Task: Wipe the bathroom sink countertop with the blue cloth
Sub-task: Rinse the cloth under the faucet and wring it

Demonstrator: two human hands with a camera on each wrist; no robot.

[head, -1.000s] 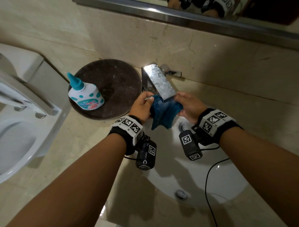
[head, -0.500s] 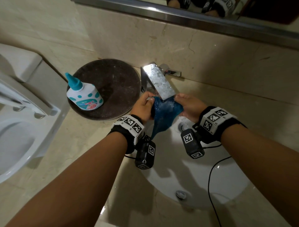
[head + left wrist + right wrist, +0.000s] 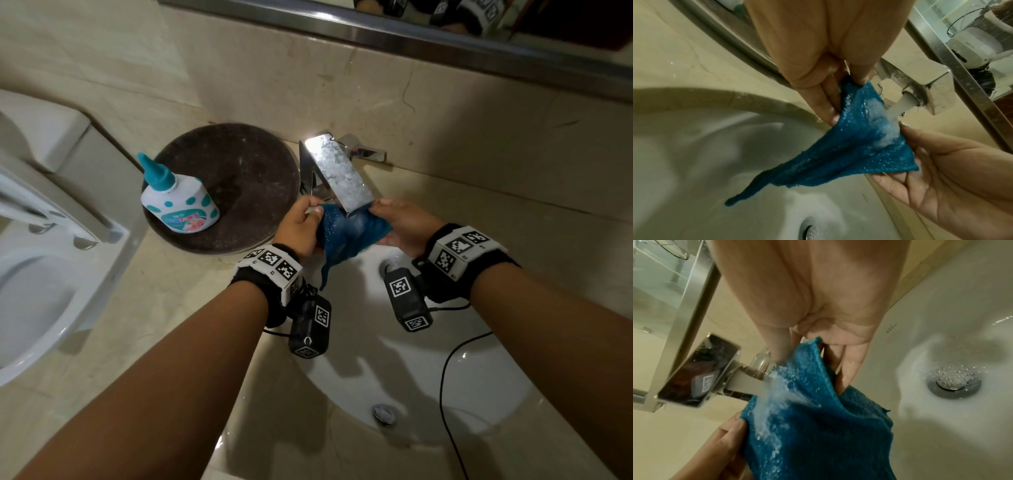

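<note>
I hold the wet blue cloth (image 3: 346,233) spread between both hands under the chrome faucet (image 3: 337,171), above the white sink basin (image 3: 445,377). My left hand (image 3: 313,214) pinches the cloth's left edge and my right hand (image 3: 378,210) pinches its right edge. In the left wrist view, water (image 3: 898,107) runs from the spout onto the cloth (image 3: 859,154), and one corner hangs down toward the bowl. In the right wrist view my right hand (image 3: 795,353) has thumb and fingers on the cloth (image 3: 818,426). The beige marble countertop (image 3: 171,308) surrounds the basin.
A white bottle with a teal cap (image 3: 178,202) stands on a dark round tray (image 3: 246,164) left of the faucet. A white toilet (image 3: 34,274) is at the far left. The drain (image 3: 383,413) sits in the basin; a black cable (image 3: 445,394) trails from my right wrist.
The cloth was bunched between my hands; now it is pulled wider under the spout, with a corner hanging lower. My right hand has shifted slightly to the right.
</note>
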